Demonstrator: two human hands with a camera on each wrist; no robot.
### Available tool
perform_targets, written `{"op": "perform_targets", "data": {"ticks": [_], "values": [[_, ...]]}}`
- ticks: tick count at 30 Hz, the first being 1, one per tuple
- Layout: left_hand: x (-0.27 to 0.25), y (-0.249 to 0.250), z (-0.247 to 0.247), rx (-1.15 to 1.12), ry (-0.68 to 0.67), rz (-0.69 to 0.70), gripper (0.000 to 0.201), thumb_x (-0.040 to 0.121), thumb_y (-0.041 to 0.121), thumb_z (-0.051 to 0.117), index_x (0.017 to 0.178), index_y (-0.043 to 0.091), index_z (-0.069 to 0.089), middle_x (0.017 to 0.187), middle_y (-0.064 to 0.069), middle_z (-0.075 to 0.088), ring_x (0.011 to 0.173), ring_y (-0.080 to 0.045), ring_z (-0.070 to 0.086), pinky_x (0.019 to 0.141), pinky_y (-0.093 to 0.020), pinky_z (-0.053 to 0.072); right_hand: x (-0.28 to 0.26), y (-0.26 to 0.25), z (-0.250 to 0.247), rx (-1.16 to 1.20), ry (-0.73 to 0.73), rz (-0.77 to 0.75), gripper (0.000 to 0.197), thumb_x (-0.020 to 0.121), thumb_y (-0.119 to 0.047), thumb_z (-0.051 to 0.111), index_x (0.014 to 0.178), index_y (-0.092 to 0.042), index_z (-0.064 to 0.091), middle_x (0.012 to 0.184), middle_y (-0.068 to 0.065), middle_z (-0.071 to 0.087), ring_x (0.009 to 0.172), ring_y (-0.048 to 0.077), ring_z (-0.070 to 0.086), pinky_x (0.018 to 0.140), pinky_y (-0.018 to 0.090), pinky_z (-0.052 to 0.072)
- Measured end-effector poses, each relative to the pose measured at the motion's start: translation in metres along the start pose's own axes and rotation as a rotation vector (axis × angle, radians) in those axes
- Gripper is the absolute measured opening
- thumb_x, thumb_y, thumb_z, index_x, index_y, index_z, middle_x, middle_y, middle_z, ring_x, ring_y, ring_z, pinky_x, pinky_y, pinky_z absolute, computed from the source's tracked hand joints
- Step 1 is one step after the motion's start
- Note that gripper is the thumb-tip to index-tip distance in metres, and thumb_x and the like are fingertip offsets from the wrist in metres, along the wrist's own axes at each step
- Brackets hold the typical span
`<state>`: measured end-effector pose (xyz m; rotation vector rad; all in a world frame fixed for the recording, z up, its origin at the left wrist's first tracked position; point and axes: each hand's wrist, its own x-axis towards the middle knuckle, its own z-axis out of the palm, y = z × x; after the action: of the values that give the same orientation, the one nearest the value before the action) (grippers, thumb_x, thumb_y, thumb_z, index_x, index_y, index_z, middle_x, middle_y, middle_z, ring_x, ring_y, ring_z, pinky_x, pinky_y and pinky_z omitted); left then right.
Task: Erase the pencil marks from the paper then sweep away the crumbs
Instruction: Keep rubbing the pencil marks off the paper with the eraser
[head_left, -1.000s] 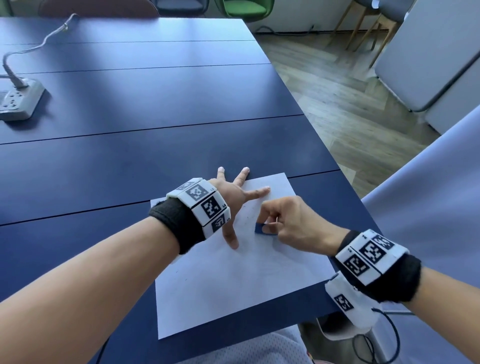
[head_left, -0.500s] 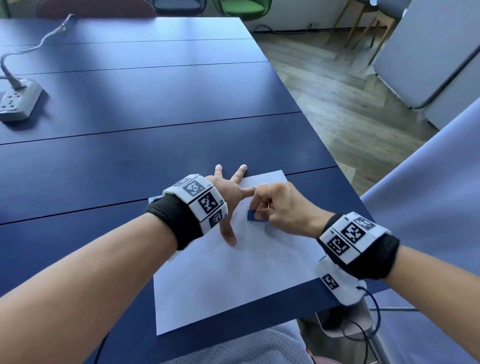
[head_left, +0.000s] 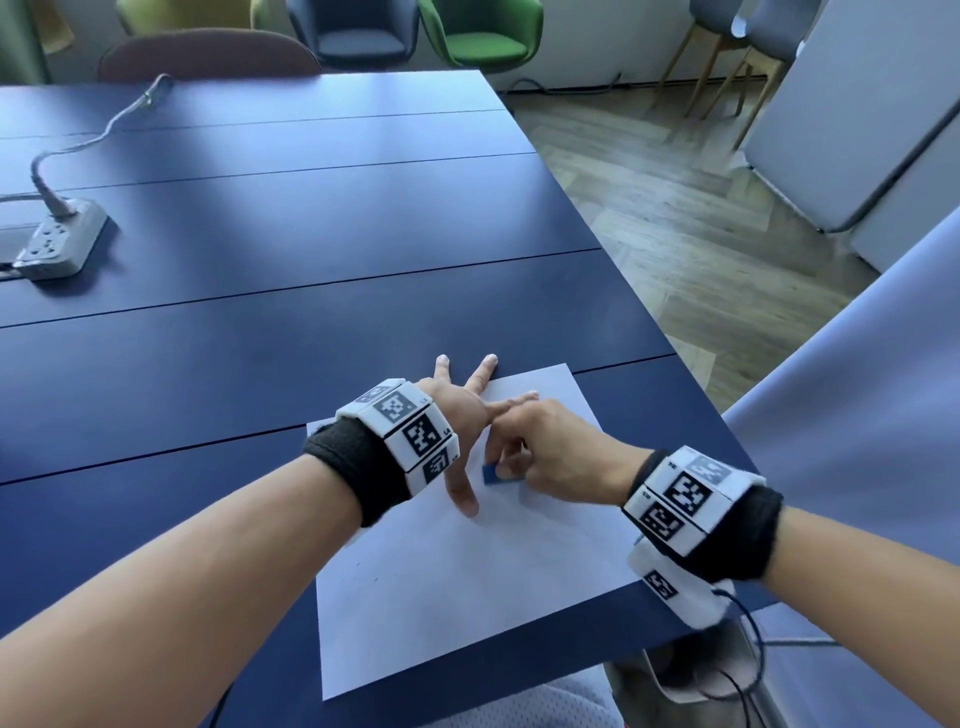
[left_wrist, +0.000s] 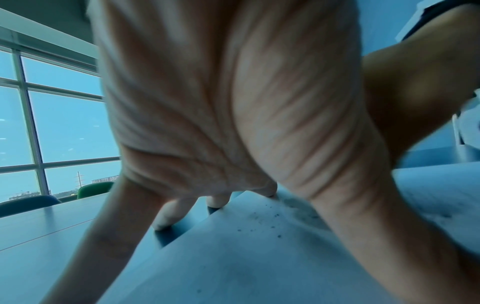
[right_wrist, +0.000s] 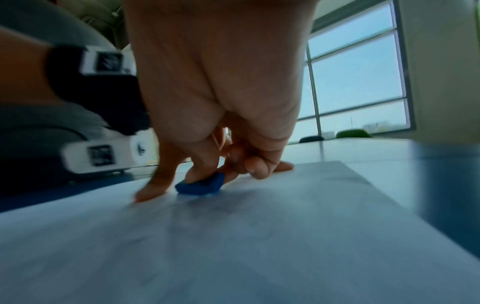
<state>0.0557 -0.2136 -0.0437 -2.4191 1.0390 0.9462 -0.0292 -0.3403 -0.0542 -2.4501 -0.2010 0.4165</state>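
A white sheet of paper (head_left: 467, 597) lies on the blue table (head_left: 311, 270) near its front right corner. My left hand (head_left: 462, 410) presses flat on the paper's far part with fingers spread. My right hand (head_left: 524, 457) pinches a small blue eraser (head_left: 493, 475) and holds it down on the paper, right beside the left thumb. In the right wrist view the eraser (right_wrist: 201, 185) sits under my fingertips on smudged grey marks. Dark crumbs (left_wrist: 270, 224) lie scattered on the paper (left_wrist: 246, 267) under the left palm.
A grey power strip (head_left: 60, 239) with its cable lies at the table's far left. Chairs (head_left: 483, 31) stand beyond the far edge. The table's right edge (head_left: 623, 291) drops to wooden floor. A pale blue cloth (head_left: 857, 415) hangs at the right.
The right hand has rubbed the eraser back and forth beside the left thumb and now sits slightly nearer to me. The left hand has stayed pressed on the paper.
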Motion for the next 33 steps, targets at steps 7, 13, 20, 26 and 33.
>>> {"op": "perform_targets", "data": {"ticks": [7,13,20,26,33], "values": [[0.001,0.000,0.001,0.007,0.023,0.000,0.141,0.047,0.064,0.088,0.140,0.063,-0.018,0.155,0.007,-0.037,0.142,-0.053,-0.017,0.105,-0.063,0.035,-0.010,-0.005,0.002,-0.025,-0.076,-0.002,0.013,0.082,-0.001,0.067,0.085,-0.012,0.072,0.080,0.007,0.066,0.070,0.015,0.057,0.060,0.019,0.044],[0.002,-0.001,0.000,0.018,0.025,0.006,0.133,0.048,0.066,0.086,0.144,0.061,-0.005,0.156,0.007,-0.035,0.143,-0.052,-0.013,0.104,-0.059,0.037,-0.003,0.001,-0.003,0.016,0.063,0.011,0.014,0.080,0.002,0.066,0.082,-0.011,0.071,0.083,0.009,0.069,0.074,0.017,0.061,0.063,0.023,0.047],[-0.001,0.000,-0.001,0.020,0.023,0.001,0.136,0.049,0.066,0.086,0.139,0.065,-0.016,0.156,0.007,-0.035,0.143,-0.051,-0.013,0.102,-0.061,0.037,0.000,0.006,-0.009,-0.016,0.093,0.059,0.016,0.079,-0.002,0.067,0.082,-0.017,0.072,0.086,0.003,0.069,0.070,0.011,0.060,0.061,0.023,0.045],[0.000,0.002,-0.001,0.026,0.025,-0.016,0.142,0.051,0.065,0.086,0.139,0.061,-0.025,0.155,0.005,-0.037,0.142,-0.052,-0.018,0.107,-0.060,0.033,-0.016,0.006,-0.007,-0.045,-0.055,0.067,0.014,0.081,-0.006,0.070,0.085,-0.019,0.074,0.074,0.001,0.064,0.061,0.006,0.051,0.053,0.012,0.037],[0.001,0.002,0.001,0.040,0.022,-0.025,0.143,0.050,0.066,0.086,0.138,0.061,-0.027,0.155,0.005,-0.038,0.142,-0.053,-0.017,0.106,-0.061,0.034,-0.024,0.010,-0.007,-0.017,-0.022,0.105,0.011,0.079,-0.006,0.071,0.081,-0.017,0.073,0.068,-0.003,0.064,0.053,0.003,0.051,0.049,0.009,0.037]]}}
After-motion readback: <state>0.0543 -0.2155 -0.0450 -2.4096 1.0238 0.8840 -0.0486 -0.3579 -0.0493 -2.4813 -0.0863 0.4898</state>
